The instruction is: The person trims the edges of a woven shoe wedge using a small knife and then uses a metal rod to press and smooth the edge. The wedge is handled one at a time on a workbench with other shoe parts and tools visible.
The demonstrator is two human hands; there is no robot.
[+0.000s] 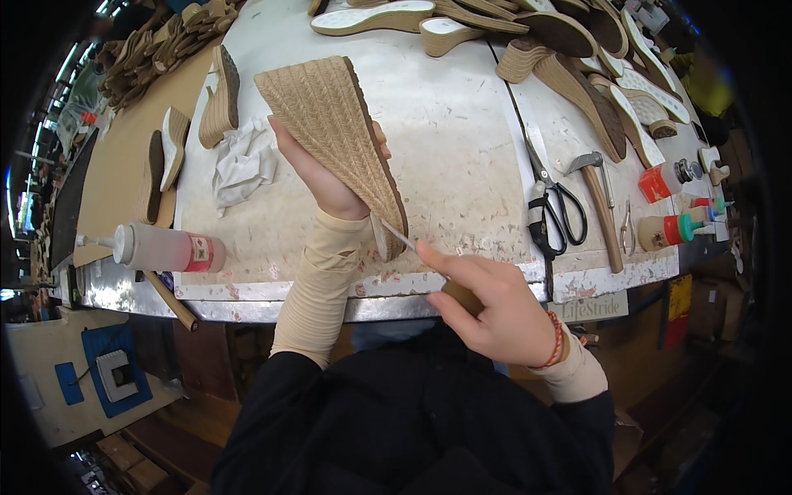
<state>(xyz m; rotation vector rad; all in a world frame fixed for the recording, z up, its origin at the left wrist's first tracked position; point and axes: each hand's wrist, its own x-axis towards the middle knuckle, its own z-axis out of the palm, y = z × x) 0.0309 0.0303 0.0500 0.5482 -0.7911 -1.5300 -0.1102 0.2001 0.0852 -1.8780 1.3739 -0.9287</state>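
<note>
My left hand point(326, 177) is wrapped round a woven, rope-covered wedge shoe sole point(326, 111), held up at a slant above the table with its thick heel end farthest from me. My right hand point(495, 301) grips a small tool point(462, 297) with a brownish handle and a thin metal blade or tip. That metal tip touches the narrow toe end of the wedge sole, near its dark bottom edge. Most of the handle is hidden by my fingers, and its exact kind does not show.
A worktable point(462, 181) spreads before me. On the right lie black scissors point(554, 210), a hammer point(602, 214), pincers point(629, 229) and bottles point(660, 233). Piled wedge soles point(577, 103) fill the far right. At left are crumpled paper point(245, 162) and a squeeze bottle point(169, 248).
</note>
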